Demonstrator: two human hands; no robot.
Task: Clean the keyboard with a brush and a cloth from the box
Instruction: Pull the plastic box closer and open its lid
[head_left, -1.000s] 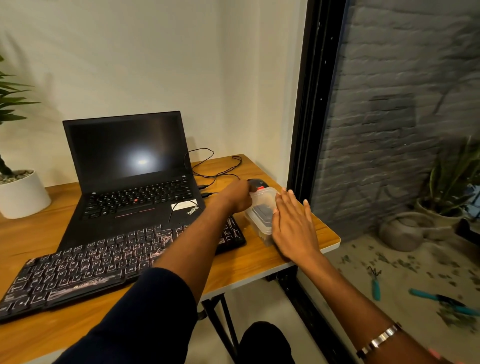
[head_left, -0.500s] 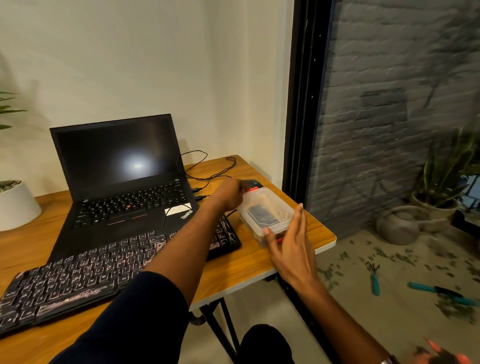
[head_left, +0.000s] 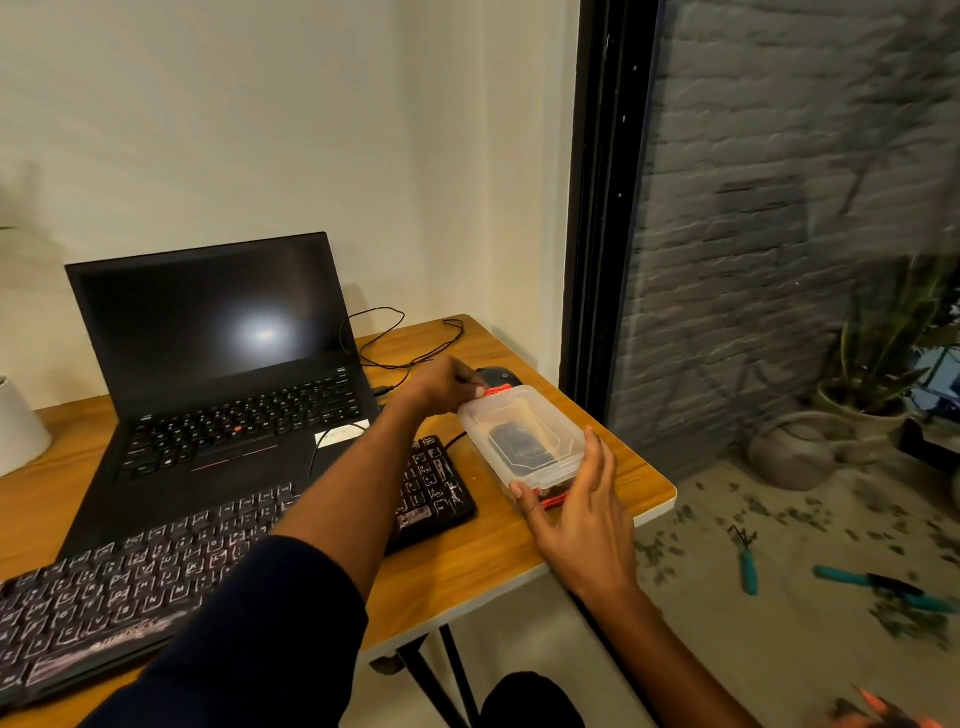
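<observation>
Translucent plastic is what we are looking at first: a lidded box with red clips is sitting on the right end of the wooden table, just right of the black keyboard. Through the lid we are seeing one dark, flat item lying inside; we cannot tell whether it is the brush or the cloth. The lid is appearing to sit on the box.

Our left hand is reaching across the keyboard to the far end of the box, fingers curled down onto the red clip there, pinching at it. Our right hand is meeting the near end of the box: the thumb is pressing at the near red clip, while the fingers are standing mostly straight along the right side wall, one fingertip touching the lid edge. So the box is lying between the two hands, touched at both ends.

The keyboard is lying along the front of the table, in front of an open black laptop with a dark screen. A black mouse is resting just behind the box. A white pot is standing at the left edge. Thin black cables are trailing across the table's far corner.
</observation>
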